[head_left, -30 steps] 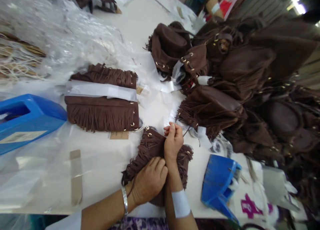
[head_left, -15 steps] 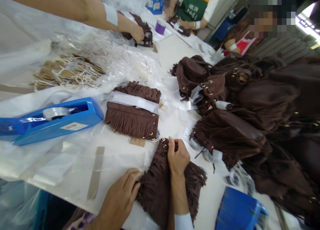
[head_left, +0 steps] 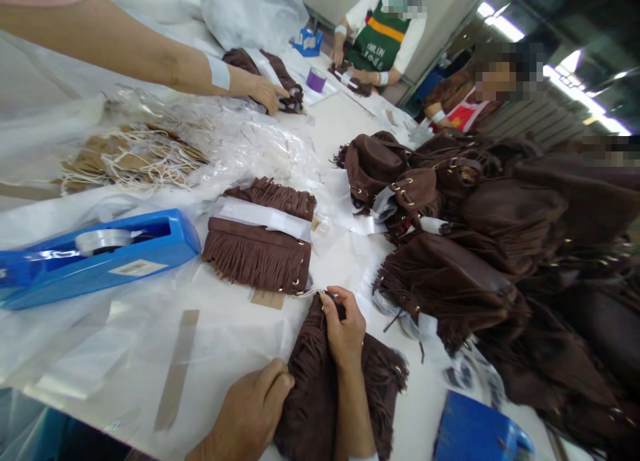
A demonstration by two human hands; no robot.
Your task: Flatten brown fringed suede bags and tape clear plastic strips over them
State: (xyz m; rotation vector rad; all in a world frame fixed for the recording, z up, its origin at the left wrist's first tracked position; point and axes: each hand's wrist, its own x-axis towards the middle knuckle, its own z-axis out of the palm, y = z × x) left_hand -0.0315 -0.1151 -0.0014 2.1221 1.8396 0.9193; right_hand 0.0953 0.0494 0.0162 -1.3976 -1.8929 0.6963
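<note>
A dark brown fringed bag [head_left: 313, 387] lies folded on the table in front of me. My left hand [head_left: 253, 407] is closed at its left edge, with the fingers curled in and the fingertips partly hidden. My right hand [head_left: 347, 327] pinches the bag's upper edge, thumb and fingers together beside the metal eyelets. White string [head_left: 315, 291] runs from there toward a second brown fringed bag [head_left: 255, 257], which is flattened and wrapped with a white paper band [head_left: 260, 219]. A brown card tag [head_left: 267, 299] sticks out from under that second bag.
A blue tape dispenser [head_left: 150, 247] stands at left, with tagged strings [head_left: 135, 157] and clear plastic bags [head_left: 250, 141] behind it. Brown bags [head_left: 500, 221] are heaped at right above another blue object [head_left: 480, 427]. A co-worker's hand [head_left: 267, 94] touches a banded bag; other people work beyond.
The view has tilted, so the table sits slightly lower in it. My left fingers are curled tighter at the bag's edge. The co-worker's hand at upper left has loosened from a fist.
</note>
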